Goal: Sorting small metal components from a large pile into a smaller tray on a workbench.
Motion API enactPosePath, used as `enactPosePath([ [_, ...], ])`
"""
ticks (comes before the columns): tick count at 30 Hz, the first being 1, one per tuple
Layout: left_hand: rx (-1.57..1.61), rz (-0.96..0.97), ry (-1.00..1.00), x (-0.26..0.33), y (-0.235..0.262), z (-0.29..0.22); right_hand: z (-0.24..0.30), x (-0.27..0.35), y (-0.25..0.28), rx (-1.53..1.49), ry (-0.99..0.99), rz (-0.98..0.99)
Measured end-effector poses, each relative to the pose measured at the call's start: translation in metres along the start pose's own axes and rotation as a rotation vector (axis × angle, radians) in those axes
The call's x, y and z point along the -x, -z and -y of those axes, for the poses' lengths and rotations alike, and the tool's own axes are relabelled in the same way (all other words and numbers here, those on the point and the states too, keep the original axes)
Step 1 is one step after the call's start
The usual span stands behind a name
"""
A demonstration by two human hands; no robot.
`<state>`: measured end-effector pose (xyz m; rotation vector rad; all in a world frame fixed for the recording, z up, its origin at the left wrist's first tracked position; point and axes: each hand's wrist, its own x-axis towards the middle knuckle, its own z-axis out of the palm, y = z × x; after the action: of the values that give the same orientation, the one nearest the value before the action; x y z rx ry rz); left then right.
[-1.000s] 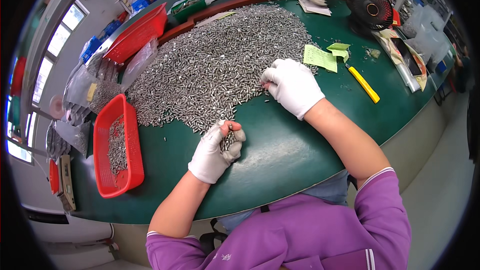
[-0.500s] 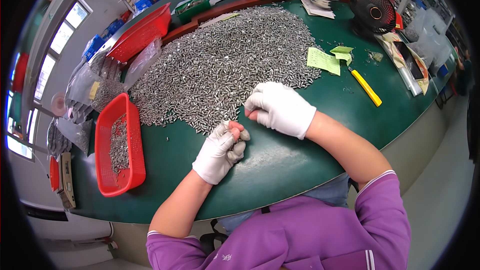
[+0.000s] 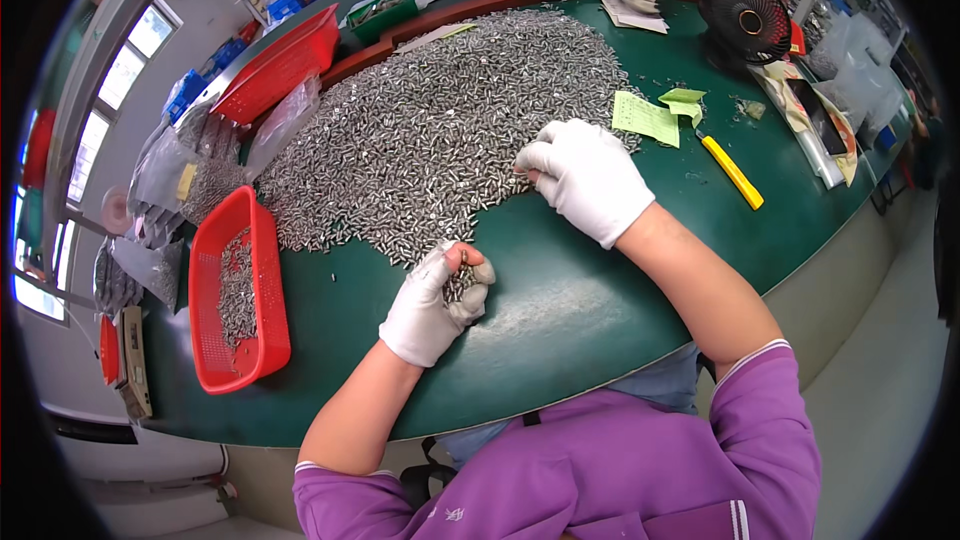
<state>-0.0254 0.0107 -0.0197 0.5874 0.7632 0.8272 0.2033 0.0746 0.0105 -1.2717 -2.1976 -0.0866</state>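
Note:
A wide heap of small silvery metal cylinders covers the middle of the green table. My left hand, in a white glove with bare fingertips showing, is curled at the near edge of the heap. Several of the metal cylinders lie in its cupped fingers. My right hand, gloved the same way, is over the heap's right near edge with fingertips drawn together. What sits between those fingertips is too small to make out.
Left of the heap stands a red plastic basket partly filled with cylinders. Behind are another red basket and a green tray. To the right lie green paper slips, a yellow-handled cutter and a black fan.
My right hand has moved away from my left, up and right to the heap's edge. The left fingers have loosened, showing the cylinders inside.

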Motion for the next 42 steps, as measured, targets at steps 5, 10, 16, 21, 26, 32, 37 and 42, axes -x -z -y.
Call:
enactPosePath([
  [5,0.066,0.055,0.001,0.002,0.0,-0.003,-0.014,0.001,-0.001,-0.026,0.022,0.124],
  [10,0.073,0.037,0.024,0.001,0.0,-0.003,-0.004,0.005,-0.01,-0.064,0.186,0.224],
  [16,0.07,0.04,0.017,0.001,0.003,-0.002,-0.005,-0.002,0.007,0.183,0.008,0.298],
  [21,0.094,0.065,0.024,0.001,0.005,-0.002,-0.019,-0.001,0.018,0.103,-0.055,0.244],
  [26,0.088,0.065,0.024,-0.001,0.001,-0.002,-0.02,0.007,0.002,0.058,0.067,0.268],
  [32,0.093,0.031,0.018,0.001,0.003,-0.002,-0.011,-0.001,0.017,0.145,0.012,0.401],
  [37,0.105,0.054,0.011,-0.001,0.002,-0.002,-0.002,0.008,-0.001,-0.113,0.247,0.242],
  [42,0.11,0.064,0.004,-0.002,0.002,-0.002,0.013,0.006,-0.004,0.117,0.257,0.29],
])
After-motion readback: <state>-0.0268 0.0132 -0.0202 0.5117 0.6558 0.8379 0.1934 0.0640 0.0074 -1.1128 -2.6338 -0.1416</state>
